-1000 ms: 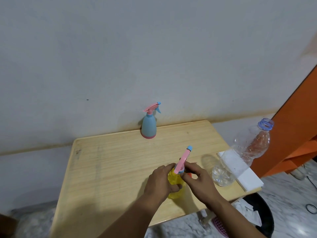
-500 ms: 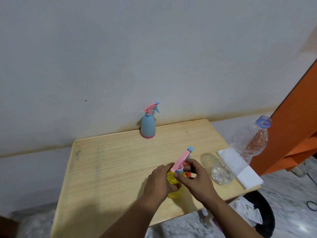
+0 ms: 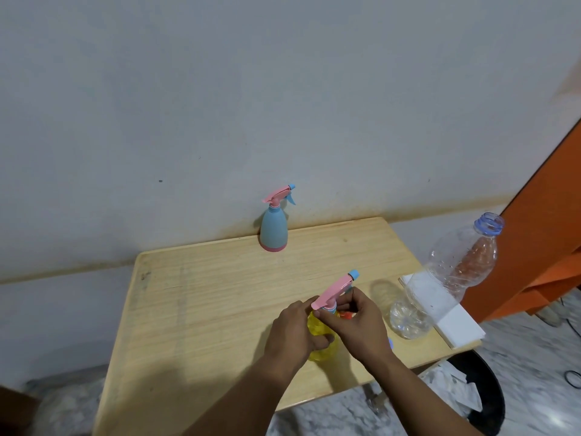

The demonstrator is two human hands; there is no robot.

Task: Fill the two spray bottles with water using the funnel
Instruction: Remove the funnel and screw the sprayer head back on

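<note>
Low at frame centre, your left hand [image 3: 297, 333] gripped the yellow bottle [image 3: 319, 339] while your right hand [image 3: 356, 322] pinched its pink spray head [image 3: 334, 289], now tilted lower than 1 second before, probably mid-twist.

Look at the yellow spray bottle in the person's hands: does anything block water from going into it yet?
Yes. The pink spray head sits on the yellow spray bottle, covering its mouth. The left hand holds the body; the right hand grips the head's collar. No funnel is clearly visible.

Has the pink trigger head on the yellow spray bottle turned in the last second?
Yes. The pink trigger head leans lower and further right, toward the clear plastic bottle.
</note>
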